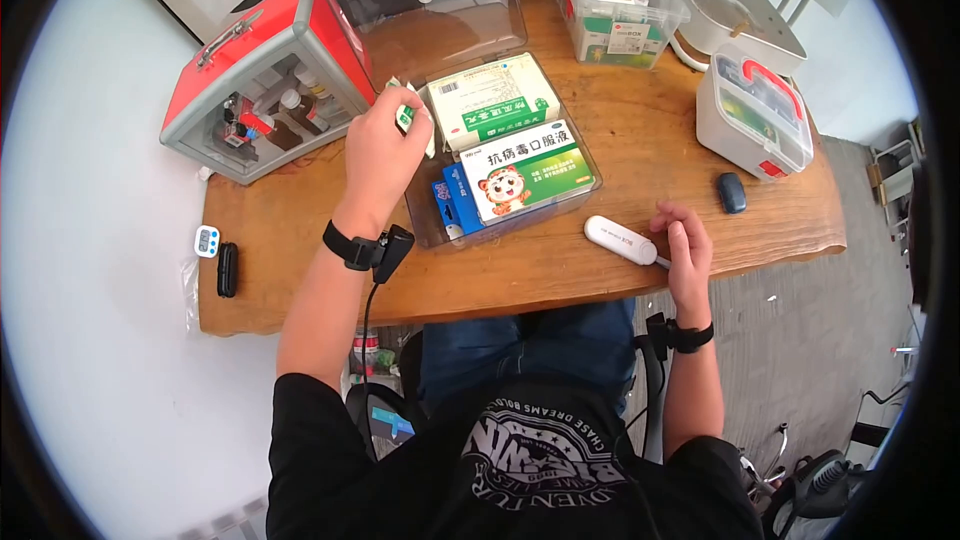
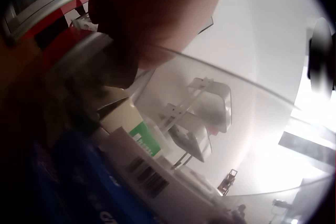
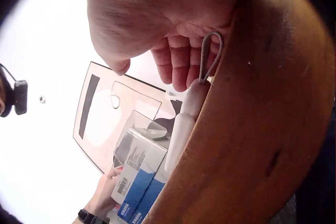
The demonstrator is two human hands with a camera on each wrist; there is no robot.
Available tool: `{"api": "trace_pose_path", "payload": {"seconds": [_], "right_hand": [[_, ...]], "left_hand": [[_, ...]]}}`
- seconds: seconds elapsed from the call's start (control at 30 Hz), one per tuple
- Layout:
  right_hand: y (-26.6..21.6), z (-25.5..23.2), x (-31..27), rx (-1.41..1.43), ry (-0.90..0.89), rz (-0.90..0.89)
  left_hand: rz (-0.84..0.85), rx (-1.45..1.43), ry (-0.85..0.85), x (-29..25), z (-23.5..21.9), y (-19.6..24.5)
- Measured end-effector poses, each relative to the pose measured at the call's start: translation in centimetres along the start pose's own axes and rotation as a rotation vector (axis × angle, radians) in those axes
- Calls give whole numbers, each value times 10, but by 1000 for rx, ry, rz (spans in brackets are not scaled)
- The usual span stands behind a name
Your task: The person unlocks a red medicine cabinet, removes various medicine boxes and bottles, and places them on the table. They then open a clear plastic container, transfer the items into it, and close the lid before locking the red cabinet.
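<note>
My left hand [image 1: 385, 155] is at the left side of a clear plastic box [image 1: 590, 195], its fingers curled round a small green-and-white packet [image 1: 405, 118]. The fingers hide part of the packet. Inside the box lie a cream-and-green medicine box [image 1: 490, 90], a white-and-green medicine box with a cartoon tiger [image 1: 540, 170] and a blue box [image 1: 455, 205]. My right hand [image 1: 688, 255] rests near the table's front edge with its fingers loosely bent and holding nothing. Beside it lies a white elongated device [image 1: 615, 237], whose loop strap [image 3: 203, 59] overlaps the fingers in the right wrist view.
A red-and-silver medicine case [image 1: 270, 90] stands left, next to the raised clear lid [image 1: 440, 0]. At the back is a clear bin [image 1: 645, 45] of boxes. A white case [image 1: 740, 130] and dark mouse [image 1: 732, 193] sit right; a timer [image 1: 207, 241] and black pouch [image 1: 228, 270] left.
</note>
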State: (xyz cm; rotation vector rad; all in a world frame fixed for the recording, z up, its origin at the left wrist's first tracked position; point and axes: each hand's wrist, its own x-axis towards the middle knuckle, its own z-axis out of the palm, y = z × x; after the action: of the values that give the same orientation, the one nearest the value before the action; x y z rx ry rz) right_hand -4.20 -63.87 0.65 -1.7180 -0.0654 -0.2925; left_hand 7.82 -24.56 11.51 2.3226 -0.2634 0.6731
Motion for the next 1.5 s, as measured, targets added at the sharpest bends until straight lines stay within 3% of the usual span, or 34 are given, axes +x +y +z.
{"api": "trace_pose_path", "payload": {"seconds": [0.1, 0.23, 0.3, 0.43, 0.5, 0.6, 0.7, 0.83, 0.9, 1.07, 1.13, 1.17, 1.23, 1.3, 1.4, 1.47, 1.5], "right_hand": [[-3, 2, -1, 67, 10, 66], [0, 2, 0, 63, 4, 72], [0, 3, 0, 48, 0, 66], [3, 4, 0, 1, 16, 40], [1, 5, 0, -4, 13, 62], [-1, 5, 0, -9, 10, 78], [-2, 6, 1, -8, 18, 87], [4, 5, -2, -26, 15, 107], [9, 4, 0, -60, 28, 55], [-6, 6, -4, -93, 8, 76], [-21, 12, -12, -443, -60, -61], [-34, 17, -16, -453, -58, -59], [-60, 27, -23, -815, -178, -271], [-62, 28, -30, -818, -194, -245], [-48, 21, -34, -857, -171, -176], [-45, 19, -32, -678, -1, 38], [-47, 21, -29, -687, -3, 34]], "left_hand": [[-48, -92, 35, -1, -9, 19], [-42, -133, 65, 1, -7, 6], [-42, 33, -73, 2, -6, -12], [92, 262, -56, 0, 0, -27], [174, 405, 73, -2, -3, -26], [155, 472, 103, -5, -3, -22], [213, 395, 237, -4, 0, -19], [169, 398, 241, -7, 2, -32], [98, 423, 97, -7, 2, -27], [178, 251, 146, -3, -2, -27], [135, 128, 150, -1, -4, -35], [90, 12, 145, -2, -4, -42], [62, -28, 168, -7, 0, -54], [10, -255, 290, -10, 3, -60], [24, -299, 219, -20, 13, -81], [-1, -379, 180, -24, 15, -83], [-15, -434, 133, -25, 15, -84]]}}
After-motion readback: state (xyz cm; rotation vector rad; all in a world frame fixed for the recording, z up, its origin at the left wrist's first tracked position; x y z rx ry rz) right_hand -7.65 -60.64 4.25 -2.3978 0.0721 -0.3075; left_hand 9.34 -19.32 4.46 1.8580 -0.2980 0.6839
